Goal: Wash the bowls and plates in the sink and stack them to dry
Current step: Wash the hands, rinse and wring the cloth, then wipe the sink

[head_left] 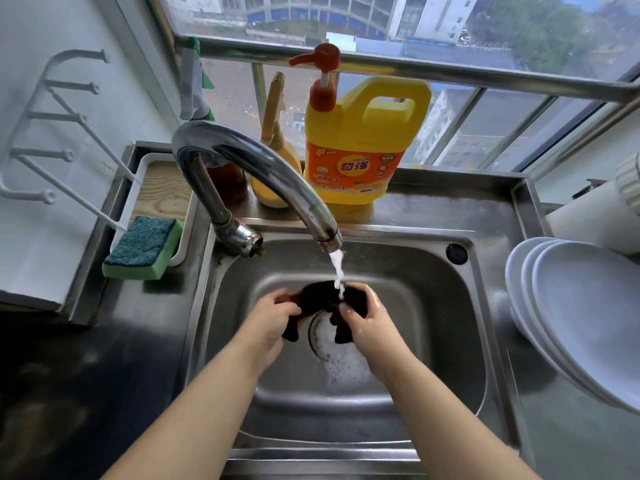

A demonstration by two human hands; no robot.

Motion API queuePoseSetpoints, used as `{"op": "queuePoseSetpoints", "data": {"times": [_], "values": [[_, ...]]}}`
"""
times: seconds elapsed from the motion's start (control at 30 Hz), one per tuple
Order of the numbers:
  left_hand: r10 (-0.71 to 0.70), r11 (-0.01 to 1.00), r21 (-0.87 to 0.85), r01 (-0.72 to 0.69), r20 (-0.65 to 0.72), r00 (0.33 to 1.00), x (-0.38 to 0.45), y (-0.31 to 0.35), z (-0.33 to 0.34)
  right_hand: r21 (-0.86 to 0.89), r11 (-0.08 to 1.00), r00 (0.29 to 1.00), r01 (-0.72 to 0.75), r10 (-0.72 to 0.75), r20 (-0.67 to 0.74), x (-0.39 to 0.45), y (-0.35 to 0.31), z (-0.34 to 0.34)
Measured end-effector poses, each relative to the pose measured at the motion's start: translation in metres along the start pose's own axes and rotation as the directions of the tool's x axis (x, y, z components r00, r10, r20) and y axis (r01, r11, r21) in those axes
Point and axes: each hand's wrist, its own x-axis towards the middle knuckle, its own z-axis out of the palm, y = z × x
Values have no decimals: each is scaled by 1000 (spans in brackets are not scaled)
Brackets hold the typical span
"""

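Observation:
Both hands are down in the steel sink (pixel 433 306), under the running tap (pixel 263 178). My left hand (pixel 273 317) grips the left end of a dark maroon cloth (pixel 315 299), and my right hand (pixel 367 317) grips its right end. Water (pixel 337 271) falls onto the cloth between them. Foam lies over the drain (pixel 332 355) just below the cloth. Three white plates (pixel 585 313) lean stacked on the counter right of the sink. No dishes show inside the sink.
A yellow detergent jug (pixel 363 143) with a red pump stands behind the sink beside a yellow spray bottle (pixel 277 161) and a brown jar (pixel 228 181). A green sponge (pixel 145 247) sits on a white tray (pixel 152 188) at the left. White wall hooks (pixel 52 133) hang far left.

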Motion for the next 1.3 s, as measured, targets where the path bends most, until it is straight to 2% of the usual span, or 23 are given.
{"op": "queuePoseSetpoints", "data": {"times": [0.07,0.13,0.17,0.23,0.3,0.37,0.43,0.57,0.7,0.8,0.9,1.0,1.1,1.13,1.2,1.3], "values": [[-126,988,-71,137,137,983,-8,-2,3,-164,978,990,126,-114,86,-7,-3,6],[-274,941,-119,318,286,918,-14,-1,10,-284,927,967,246,-214,139,-16,-7,12],[-322,919,-123,374,315,893,-16,0,13,-323,901,956,289,-255,143,-19,-8,15],[-341,903,-159,399,300,891,-15,0,20,-333,892,953,304,-281,116,-23,-13,22],[-320,933,-94,349,230,919,-15,0,28,-295,910,957,291,-275,96,-25,-17,25],[-241,970,11,243,168,956,-16,0,37,-238,925,955,296,-291,58,-24,-16,27],[-141,988,90,128,165,976,-21,2,43,-172,939,953,297,-303,-5,-22,-17,29],[-9,996,91,-2,124,992,-26,3,47,-93,951,951,296,-302,-68,-19,-26,33],[42,998,-39,-41,28,999,-26,2,48,-99,961,958,260,-269,-101,-13,-29,34],[166,980,110,-166,6,986,-28,3,44,-100,972,969,214,-224,-103,-7,-30,34],[281,933,228,-277,15,960,-30,5,42,-30,999,995,30,-32,-94,7,-33,32],[366,878,306,-367,65,928,-27,6,31,57,968,963,-244,249,-106,22,-34,20],[331,911,231,-342,87,940,-23,12,10,197,883,905,-426,415,96,20,-30,0],[333,920,190,-343,82,939,-18,13,3,182,879,894,-441,413,172,16,-28,-6],[321,937,112,-332,106,941,-12,15,-6,118,928,910,-353,311,274,10,-25,-13],[234,963,78,-257,224,946,-14,14,-7,196,976,985,-97,65,162,6,-24,-9]]}}
